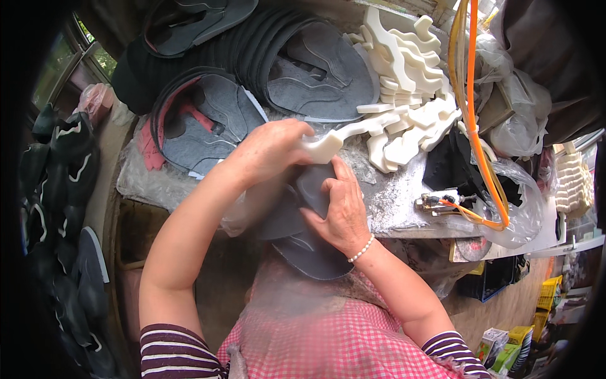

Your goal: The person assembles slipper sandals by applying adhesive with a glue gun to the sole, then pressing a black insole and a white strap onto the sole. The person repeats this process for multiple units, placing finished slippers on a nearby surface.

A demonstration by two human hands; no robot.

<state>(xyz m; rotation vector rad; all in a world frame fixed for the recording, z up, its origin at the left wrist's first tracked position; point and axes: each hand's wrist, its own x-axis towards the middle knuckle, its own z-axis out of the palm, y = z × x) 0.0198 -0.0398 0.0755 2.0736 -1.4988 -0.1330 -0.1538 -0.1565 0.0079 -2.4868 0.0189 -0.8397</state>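
Note:
My left hand (274, 147) grips a thick white foam piece (326, 148) by its near end, over the front of the worktable. Just below it, my right hand (344, 208) holds a dark grey shoe upper (317, 258), thumb apart from the bent fingers. The upper hangs over the table's front edge, above my lap, and its top part lies partly behind my fingers. Beyond my left hand rests a small stack of grey shoe uppers (208, 118) with pink lining showing. A heap of wavy white foam pieces (416, 128) lies to the right of it.
A long row of nested grey uppers (322, 76) spans the back. An orange air hose (473, 94) hangs at right, running to a small metal tool (438, 200) on the worktable (397, 208). Plastic bags (521, 118) crowd that side. More dark uppers (66, 189) fill the left.

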